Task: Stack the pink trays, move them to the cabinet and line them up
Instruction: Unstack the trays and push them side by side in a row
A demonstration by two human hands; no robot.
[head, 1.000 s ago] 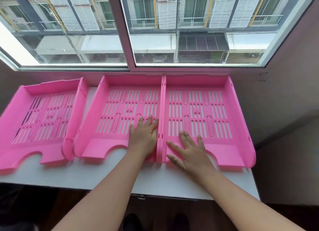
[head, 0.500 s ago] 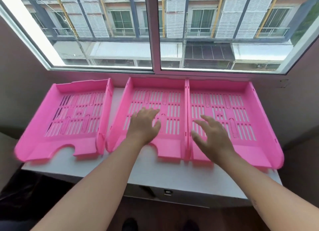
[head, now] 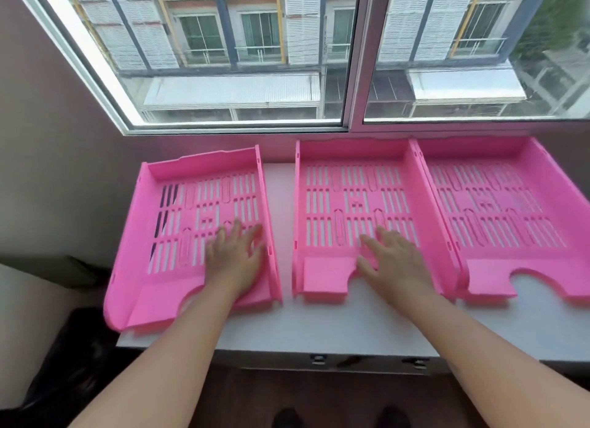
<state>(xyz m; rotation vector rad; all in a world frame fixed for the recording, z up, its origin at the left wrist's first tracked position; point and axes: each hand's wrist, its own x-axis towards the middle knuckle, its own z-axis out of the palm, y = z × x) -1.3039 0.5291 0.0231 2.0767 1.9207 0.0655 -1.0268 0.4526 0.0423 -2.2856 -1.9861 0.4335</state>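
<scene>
Three pink slotted trays lie side by side on the white cabinet top (head: pixel 319 328) under the window. The left tray (head: pixel 178 223) is turned slightly and overhangs the cabinet's left end. The middle tray (head: pixel 348 188) and the right tray (head: pixel 498 197) touch along their sides. A gap of bare white top separates the left tray from the middle one. My left hand (head: pixel 236 258) lies flat, fingers spread, on the left tray's floor near its right wall. My right hand (head: pixel 392 261) lies flat on the middle tray's front right part. Neither hand grips anything.
A window (head: pixel 287 53) with a grey central frame runs behind the trays, close to their back walls. A dull wall (head: pixel 57 159) stands at the left. The cabinet's front edge (head: pixel 319 360) carries small metal catches. Dark floor and my shoes show below.
Both hands shifted one tray to the left: the left hand from the middle tray to the left tray, the right hand from the right tray to the middle tray. The view swung left.
</scene>
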